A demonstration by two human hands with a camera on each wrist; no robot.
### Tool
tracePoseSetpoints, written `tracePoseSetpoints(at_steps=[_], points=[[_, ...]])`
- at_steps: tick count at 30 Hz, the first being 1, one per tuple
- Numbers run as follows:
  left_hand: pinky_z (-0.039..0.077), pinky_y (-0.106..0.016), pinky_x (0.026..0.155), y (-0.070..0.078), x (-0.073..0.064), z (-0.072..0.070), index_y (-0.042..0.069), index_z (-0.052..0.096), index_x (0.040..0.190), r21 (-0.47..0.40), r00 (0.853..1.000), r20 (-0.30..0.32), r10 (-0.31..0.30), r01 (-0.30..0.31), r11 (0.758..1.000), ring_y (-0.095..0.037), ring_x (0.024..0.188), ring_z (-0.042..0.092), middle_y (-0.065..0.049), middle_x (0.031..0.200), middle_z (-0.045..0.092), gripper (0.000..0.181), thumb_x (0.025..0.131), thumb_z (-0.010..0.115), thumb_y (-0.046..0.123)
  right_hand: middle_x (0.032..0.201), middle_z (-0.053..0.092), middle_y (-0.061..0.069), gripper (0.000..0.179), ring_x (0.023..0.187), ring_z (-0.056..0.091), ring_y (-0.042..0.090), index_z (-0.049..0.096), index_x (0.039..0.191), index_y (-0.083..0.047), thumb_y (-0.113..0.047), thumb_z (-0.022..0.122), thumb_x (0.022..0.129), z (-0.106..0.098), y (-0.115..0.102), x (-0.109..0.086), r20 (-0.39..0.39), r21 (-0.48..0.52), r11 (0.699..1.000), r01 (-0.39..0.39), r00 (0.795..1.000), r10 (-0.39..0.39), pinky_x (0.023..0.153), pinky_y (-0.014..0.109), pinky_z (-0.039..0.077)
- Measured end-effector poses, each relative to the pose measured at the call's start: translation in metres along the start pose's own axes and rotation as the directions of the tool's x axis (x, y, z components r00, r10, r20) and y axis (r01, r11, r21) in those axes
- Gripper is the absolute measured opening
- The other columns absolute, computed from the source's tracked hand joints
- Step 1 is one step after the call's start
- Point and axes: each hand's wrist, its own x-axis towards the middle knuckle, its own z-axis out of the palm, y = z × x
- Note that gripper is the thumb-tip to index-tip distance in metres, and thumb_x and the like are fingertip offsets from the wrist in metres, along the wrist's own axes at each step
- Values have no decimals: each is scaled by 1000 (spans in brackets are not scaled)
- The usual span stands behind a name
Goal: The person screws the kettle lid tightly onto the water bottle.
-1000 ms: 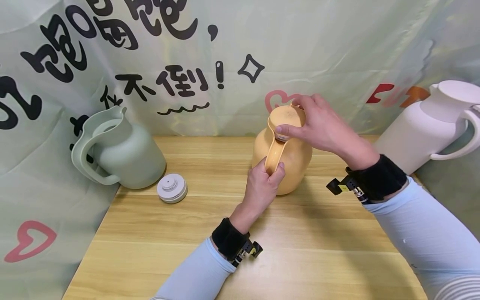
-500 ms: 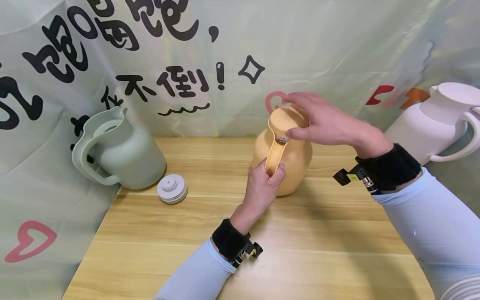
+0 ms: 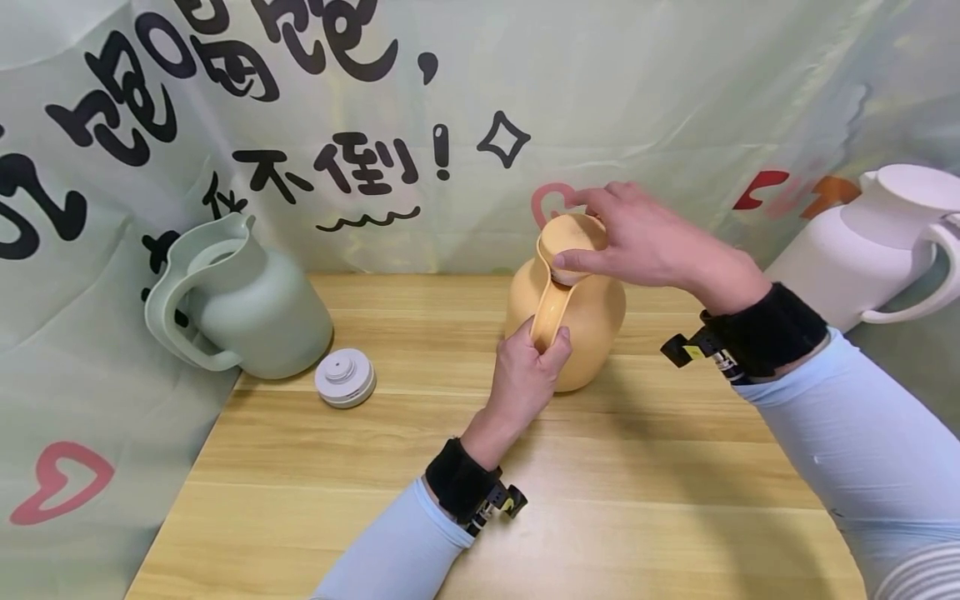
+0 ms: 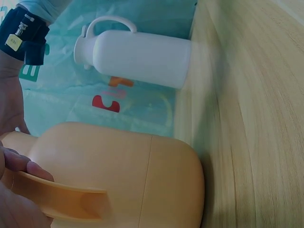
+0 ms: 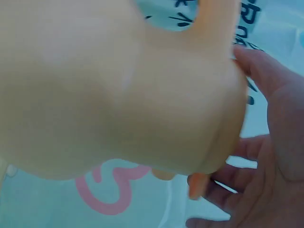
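Observation:
An orange-yellow thermos jug (image 3: 592, 333) stands upright on the wooden table (image 3: 420, 467). My left hand (image 3: 523, 371) grips its handle (image 3: 550, 315), thumb on the right side; the left wrist view shows fingers curled round that handle (image 4: 71, 202). At the jug's mouth, my right hand (image 3: 648, 246) holds the round stopper (image 3: 573, 237), thumb on the near side and fingers behind. In the right wrist view the thumb (image 5: 256, 66) lies at the jug's rim and the fingers reach round the spout side; the jug body (image 5: 95, 95) hides the stopper there.
A green jug (image 3: 270, 312) stands back left, with a loose white stopper (image 3: 344, 377) beside it on the table. Back right is a white jug (image 3: 840, 258), also in the left wrist view. A printed cloth (image 3: 660, 108) hangs behind the table.
My right hand first loosened and shifted right off the stopper with its fingers raised, then came back left round it. My left hand stayed on the handle, and the jug kept its place.

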Motion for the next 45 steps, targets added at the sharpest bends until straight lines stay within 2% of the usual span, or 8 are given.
tracePoseSetpoints(at_steps=[6,9,13,23,31,36,40,45], points=[[36,-22,47,-1,0,0,12,57,78,0,1000,3,4,-4,1000,-6,51,45,6,59,49,26,96,63,28,136,51,23,103,124,47,38,43,155,-9,-81,62,84,7,2,2,-40,-56,997,-45,998,43,105,55,41],[36,-22,47,-1,0,0,12,57,78,-2,1000,2,-2,2,1000,-6,52,45,6,59,48,26,96,63,29,145,48,22,106,133,45,40,38,158,-11,-80,65,83,7,2,1,-37,-29,999,-34,999,33,109,58,39],[37,-22,47,-1,0,0,12,58,78,2,1000,-2,-10,10,1000,-6,52,45,6,59,48,25,96,64,29,161,41,18,101,149,36,42,29,163,-17,-69,70,87,4,1,-2,10,22,999,29,1000,-29,118,61,32],[37,-22,47,-1,0,0,11,59,79,-8,1000,-6,8,-9,1000,-6,51,44,5,59,48,24,96,63,27,158,47,16,81,147,41,35,24,165,-17,-35,64,97,-5,-1,-5,71,89,994,67,995,-73,117,54,35],[36,-21,47,-1,1,1,11,57,77,1,1000,-13,7,-7,1000,-5,52,44,6,59,47,26,96,63,28,146,46,22,101,128,50,36,32,160,-13,-76,63,87,3,-3,-3,17,19,998,-62,998,62,106,57,44],[36,-21,48,-1,0,1,11,57,77,9,1000,-16,4,-3,1000,-6,54,45,7,59,47,26,96,63,29,153,41,23,106,131,49,38,31,162,-16,-81,62,84,5,-4,-4,11,8,997,-75,997,75,107,60,43],[37,-22,48,-1,0,0,11,58,78,7,1000,-14,-2,2,1000,-6,53,45,7,59,47,26,95,63,30,160,40,17,98,144,40,38,32,161,-16,-69,69,88,1,-5,-5,32,42,999,2,999,-3,114,60,37],[37,-22,47,-1,0,1,11,58,78,1,1000,-15,2,-2,1000,-6,52,44,6,59,47,25,95,63,29,144,53,8,70,126,50,27,43,154,-16,-42,71,94,-4,-4,-6,64,84,991,99,992,-105,103,47,41]])
